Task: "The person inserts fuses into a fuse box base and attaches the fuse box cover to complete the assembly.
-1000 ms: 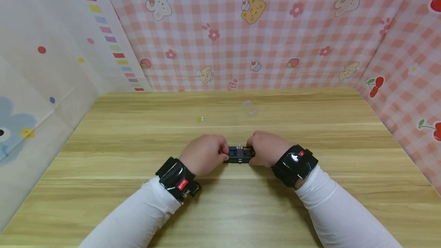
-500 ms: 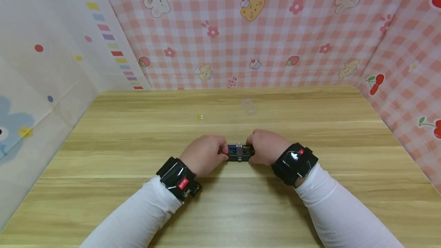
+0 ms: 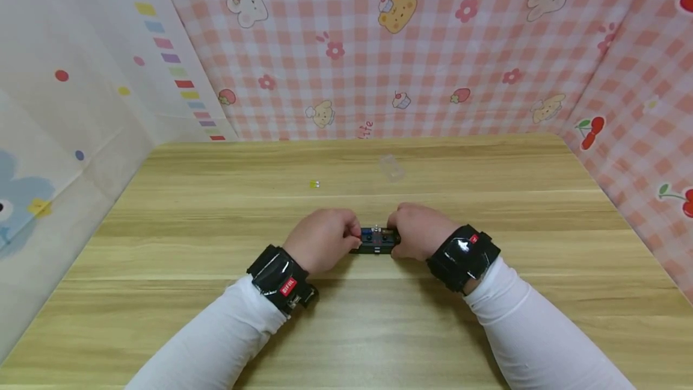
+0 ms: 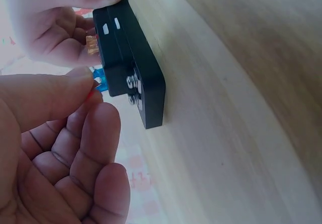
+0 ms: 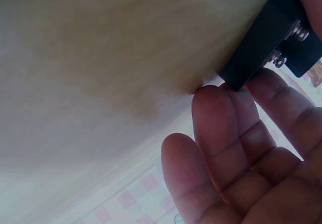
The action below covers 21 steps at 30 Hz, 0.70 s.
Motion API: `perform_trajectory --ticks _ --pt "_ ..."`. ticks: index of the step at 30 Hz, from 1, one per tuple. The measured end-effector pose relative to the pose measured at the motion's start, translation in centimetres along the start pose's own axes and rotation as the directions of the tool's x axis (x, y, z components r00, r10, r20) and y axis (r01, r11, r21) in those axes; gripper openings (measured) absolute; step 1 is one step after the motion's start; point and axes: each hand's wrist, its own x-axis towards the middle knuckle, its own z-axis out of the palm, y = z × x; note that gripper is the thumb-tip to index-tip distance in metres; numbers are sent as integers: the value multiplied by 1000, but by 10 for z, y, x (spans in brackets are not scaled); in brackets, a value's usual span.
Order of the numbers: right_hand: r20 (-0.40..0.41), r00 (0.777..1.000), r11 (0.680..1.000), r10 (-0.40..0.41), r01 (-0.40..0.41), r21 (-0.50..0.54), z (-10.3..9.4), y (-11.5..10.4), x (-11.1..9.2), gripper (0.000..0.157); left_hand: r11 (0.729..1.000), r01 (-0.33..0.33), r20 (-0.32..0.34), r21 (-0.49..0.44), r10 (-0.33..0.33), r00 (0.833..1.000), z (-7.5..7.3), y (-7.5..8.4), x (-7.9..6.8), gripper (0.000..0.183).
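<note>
A black fuse block (image 3: 377, 245) lies on the wooden table between the hands. My right hand (image 3: 420, 232) holds its right end between thumb and fingers; the block's dark end (image 5: 251, 53) shows in the right wrist view. My left hand (image 3: 320, 239) is at the block's left end, its thumb and finger pinching a small red blade fuse (image 4: 92, 93), mostly hidden by the fingertips. A blue fuse (image 4: 102, 80) and an orange-brown fuse (image 4: 92, 45) stand in the block. Whether the red fuse sits in a slot cannot be told.
A yellow blade fuse (image 3: 314, 184) lies behind the left hand. Farther back is a clear plastic cover (image 3: 392, 168). Patterned cloth (image 3: 357, 77) walls the table's rear and sides.
My left hand has shifted slightly forward and right over the block's end, still pinching the red fuse. The right hand keeps its hold, and the block stays put.
</note>
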Motion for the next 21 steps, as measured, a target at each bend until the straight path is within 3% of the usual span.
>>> perform_trajectory --ticks 21 --pt "-9 1000 1000 -14 14 5 1 1 0 24 1000 -25 -21 -4 25 999 10 7 10 12"
